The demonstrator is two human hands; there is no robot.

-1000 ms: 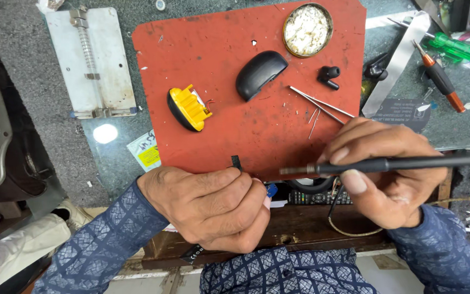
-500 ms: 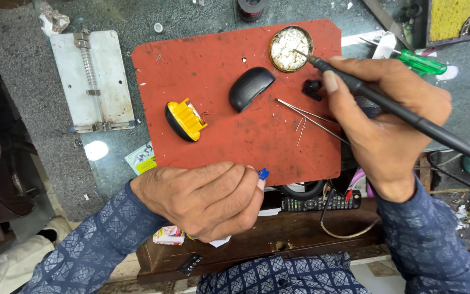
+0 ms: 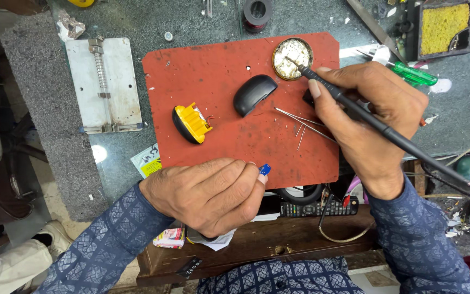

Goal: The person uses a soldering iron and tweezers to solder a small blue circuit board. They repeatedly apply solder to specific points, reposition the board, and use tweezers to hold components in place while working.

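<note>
My right hand [image 3: 373, 117] grips a black soldering iron [image 3: 354, 106] like a pen, its tip dipped into a round tin of whitish paste [image 3: 292, 58] at the top of a red mat [image 3: 218, 81]. My left hand [image 3: 208, 190] rests at the mat's near edge, fingers closed on a small blue part [image 3: 265, 169] that peeks out at the fingertips. A black oval shell [image 3: 254, 93] and a yellow-and-black piece [image 3: 191, 123] lie mid-mat. Thin metal tweezers [image 3: 300, 118] lie just left of my right hand.
A metal board holder [image 3: 104, 84] lies on a grey pad to the left. A green screwdriver [image 3: 414, 73] and a tray with a yellow sponge [image 3: 444, 24] sit at the upper right. A black remote [image 3: 311, 207] lies below the mat. The iron's cable trails right.
My right hand carried the soldering iron from near my left hand up across the mat, and its tip now sits in the paste tin. My left hand stayed closed at the mat's edge.
</note>
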